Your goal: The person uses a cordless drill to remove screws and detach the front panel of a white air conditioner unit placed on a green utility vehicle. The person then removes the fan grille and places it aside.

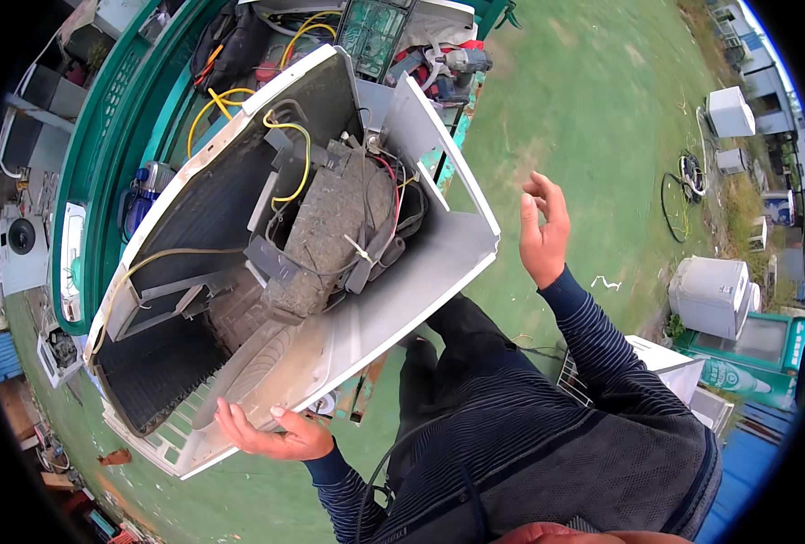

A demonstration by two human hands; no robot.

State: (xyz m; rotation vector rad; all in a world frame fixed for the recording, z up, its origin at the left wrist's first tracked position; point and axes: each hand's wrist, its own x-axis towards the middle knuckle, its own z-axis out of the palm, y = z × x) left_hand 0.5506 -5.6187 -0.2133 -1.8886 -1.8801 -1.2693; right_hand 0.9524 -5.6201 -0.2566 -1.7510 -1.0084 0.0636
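Note:
A white air conditioner outdoor unit lies tilted in front of me with its casing opened. Inside sits a bulky part wrapped in dirty grey felt, crossed by black, red and yellow wires. A dark finned coil curves along the left and far sides. At the casing's near lower edge is my left hand, palm up and fingers stretched out; it appears to touch the rim. Off the right side, my right hand hangs in the air, fingers apart and loosely bent, holding nothing.
Beyond the unit, a power tool, a green crate and a black bag lie on the bench. A long green frame runs along the left. White appliances and coiled cables stand on the green floor at right.

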